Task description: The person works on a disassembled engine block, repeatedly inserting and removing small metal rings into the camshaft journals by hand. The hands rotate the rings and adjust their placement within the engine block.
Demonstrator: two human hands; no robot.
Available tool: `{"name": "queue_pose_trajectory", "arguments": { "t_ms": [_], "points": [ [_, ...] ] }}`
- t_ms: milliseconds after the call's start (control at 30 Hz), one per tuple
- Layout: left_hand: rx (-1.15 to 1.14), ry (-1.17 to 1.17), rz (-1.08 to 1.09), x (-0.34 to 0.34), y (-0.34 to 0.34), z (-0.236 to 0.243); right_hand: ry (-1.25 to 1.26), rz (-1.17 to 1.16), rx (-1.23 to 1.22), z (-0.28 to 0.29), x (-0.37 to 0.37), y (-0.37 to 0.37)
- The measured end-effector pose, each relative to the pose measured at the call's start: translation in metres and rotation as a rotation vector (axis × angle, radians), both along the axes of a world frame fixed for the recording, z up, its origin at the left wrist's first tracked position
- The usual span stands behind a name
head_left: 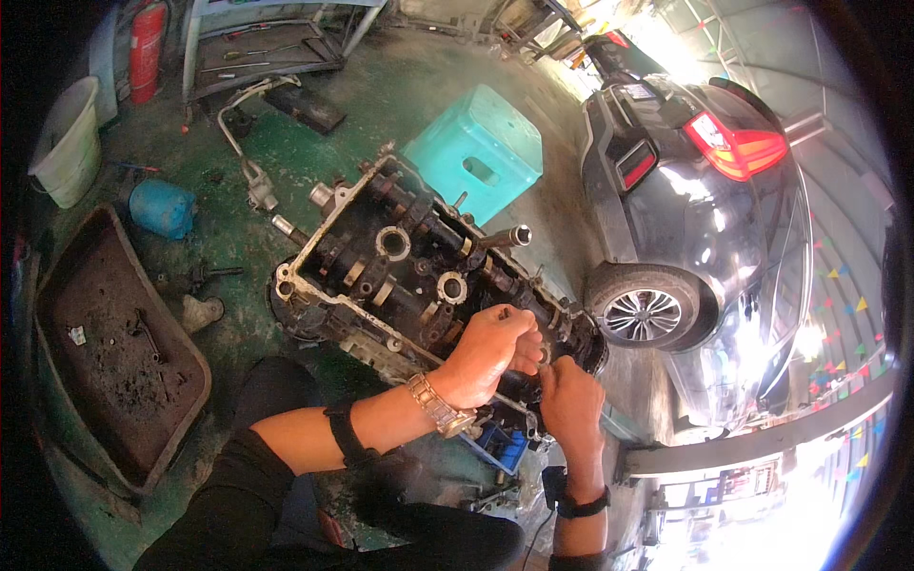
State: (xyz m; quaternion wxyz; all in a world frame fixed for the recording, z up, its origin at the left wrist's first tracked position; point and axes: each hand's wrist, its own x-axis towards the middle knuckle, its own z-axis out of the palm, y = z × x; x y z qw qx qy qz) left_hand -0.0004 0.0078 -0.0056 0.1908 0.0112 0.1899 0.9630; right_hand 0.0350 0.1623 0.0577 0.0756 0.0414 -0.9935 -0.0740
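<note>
Fingers of the left hand curl closed on a small part I cannot make out, at the near end of the grimy, oily metal cylinder head lying on the green concrete floor; the right hand, fisted, presses just beside.

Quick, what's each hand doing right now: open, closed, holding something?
Left hand: closed, fingers curled on the engine part; what it grips cannot be told.
Right hand: closed beside it; contents hidden.
</note>
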Motion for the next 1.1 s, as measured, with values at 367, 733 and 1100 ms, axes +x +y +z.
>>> {"name": "queue_pose_trajectory", "arguments": {
  "t_ms": [367, 733, 1100],
  "points": [
    [0.006, 0.005, 0.003, -0.0005, -0.0017, 0.0002, -0.010, 0.030, -0.121, 0.0012, 0.0044, 0.0031],
    [0.011, 0.022, -0.014, -0.0009, -0.0007, -0.0027, -0.022, 0.054, -0.016, 0.0009, 0.0035, 0.0032],
    [0.006, 0.000, 0.005, -0.0020, -0.0024, 0.0005, -0.027, -0.009, -0.031, 0.0034, 0.0050, -0.0013]
  ]
}}
